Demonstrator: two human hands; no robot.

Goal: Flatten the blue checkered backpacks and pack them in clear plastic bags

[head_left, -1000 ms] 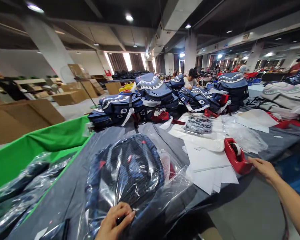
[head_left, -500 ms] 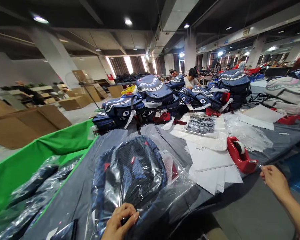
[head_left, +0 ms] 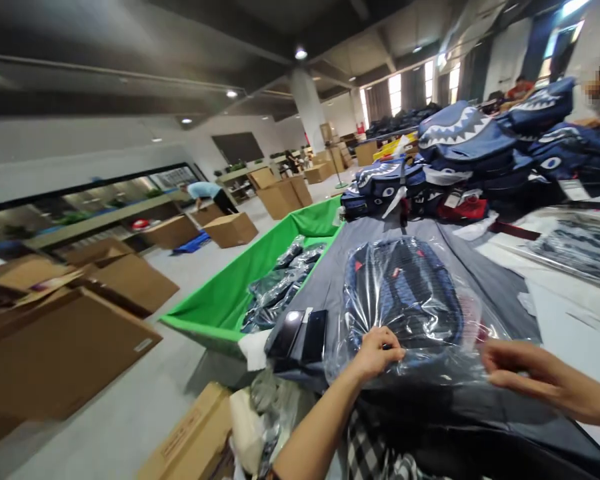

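Observation:
A dark blue backpack (head_left: 405,293) in a clear plastic bag lies on the grey-covered table (head_left: 330,267) in front of me. My left hand (head_left: 379,353) pinches the near edge of the clear bag (head_left: 430,363), fingers closed on the plastic. To its right, my right hand (head_left: 517,367) is at the bag's near right corner, its fingers bent and slightly blurred; whether a piece of tape is between them cannot be made out. Two dark phones (head_left: 314,335) lie left of the bag.
A green bin (head_left: 205,313) with several bagged items stands at the left. Shark-face backpacks (head_left: 465,140) are piled behind. White sheets lie at the right. Cardboard boxes (head_left: 70,353) stand on the floor, where a person (head_left: 205,192) bends over. Another person is at the far right.
The view has swung left, bringing more of the green bin and floor boxes into sight. My right hand has moved from the red tape dispenser to the bag; my left stays on its edge.

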